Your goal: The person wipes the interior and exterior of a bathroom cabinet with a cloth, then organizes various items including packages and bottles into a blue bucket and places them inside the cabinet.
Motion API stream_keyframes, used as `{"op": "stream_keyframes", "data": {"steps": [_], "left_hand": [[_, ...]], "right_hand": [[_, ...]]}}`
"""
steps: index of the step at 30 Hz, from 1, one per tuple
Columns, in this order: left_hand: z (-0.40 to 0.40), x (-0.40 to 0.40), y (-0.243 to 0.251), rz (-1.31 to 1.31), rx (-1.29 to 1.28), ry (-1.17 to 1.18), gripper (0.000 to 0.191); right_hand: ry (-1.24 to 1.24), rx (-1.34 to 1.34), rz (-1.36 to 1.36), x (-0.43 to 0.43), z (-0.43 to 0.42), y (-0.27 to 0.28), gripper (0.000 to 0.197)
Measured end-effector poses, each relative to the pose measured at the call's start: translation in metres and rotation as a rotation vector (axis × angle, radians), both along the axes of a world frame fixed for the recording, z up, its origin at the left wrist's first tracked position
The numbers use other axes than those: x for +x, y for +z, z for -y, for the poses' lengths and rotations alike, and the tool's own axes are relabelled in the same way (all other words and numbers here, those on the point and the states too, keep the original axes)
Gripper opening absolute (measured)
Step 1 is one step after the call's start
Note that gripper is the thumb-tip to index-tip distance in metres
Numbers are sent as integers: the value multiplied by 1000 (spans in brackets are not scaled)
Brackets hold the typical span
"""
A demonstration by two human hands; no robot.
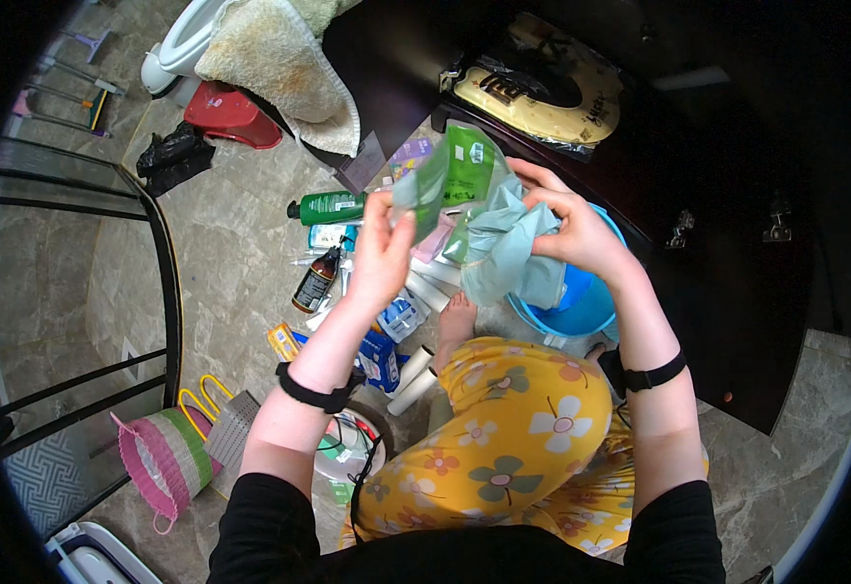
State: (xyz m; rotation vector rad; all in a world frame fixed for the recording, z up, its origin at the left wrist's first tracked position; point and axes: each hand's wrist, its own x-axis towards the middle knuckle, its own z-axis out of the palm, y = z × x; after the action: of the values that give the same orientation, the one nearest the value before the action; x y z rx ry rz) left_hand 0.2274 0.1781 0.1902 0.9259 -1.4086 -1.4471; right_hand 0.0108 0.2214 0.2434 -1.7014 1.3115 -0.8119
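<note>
My left hand (389, 252) pinches the edge of a clear plastic pouch with a green printed panel (469, 164), which bears writing. My right hand (575, 226) grips a crumpled pale blue-green sheet (513, 244), thin like plastic or cloth, at the pouch's right side. Part of the sheet overlaps the pouch, so I cannot tell whether it is inside or in front. Under my right hand stands a blue bucket (601, 314) with something bright blue in it. Below and beyond my left hand lie a green pump bottle (330, 207) and a brown pump bottle (316, 281).
Cardboard tubes (412, 390), a blue packet (378, 358) and a white-blue pouch (402, 315) crowd the floor by my foot. A striped woven basket (181, 445) lies left. A red stool (232, 117), black bag (175, 157) and towel (279, 66) are ahead; a dark cabinet (732, 306) borders the right.
</note>
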Motion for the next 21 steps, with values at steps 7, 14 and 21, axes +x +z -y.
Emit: {"op": "stream_keyframes", "data": {"steps": [7, 14, 21], "left_hand": [[5, -49, 5, -233, 105, -191, 19], [24, -38, -6, -241, 166, -186, 31], [14, -7, -32, -335, 346, -246, 36]], "right_hand": [[-7, 19, 135, 11, -10, 7, 21], [-505, -33, 566, -28, -30, 16, 47], [-510, 318, 1483, -40, -51, -40, 42]]}}
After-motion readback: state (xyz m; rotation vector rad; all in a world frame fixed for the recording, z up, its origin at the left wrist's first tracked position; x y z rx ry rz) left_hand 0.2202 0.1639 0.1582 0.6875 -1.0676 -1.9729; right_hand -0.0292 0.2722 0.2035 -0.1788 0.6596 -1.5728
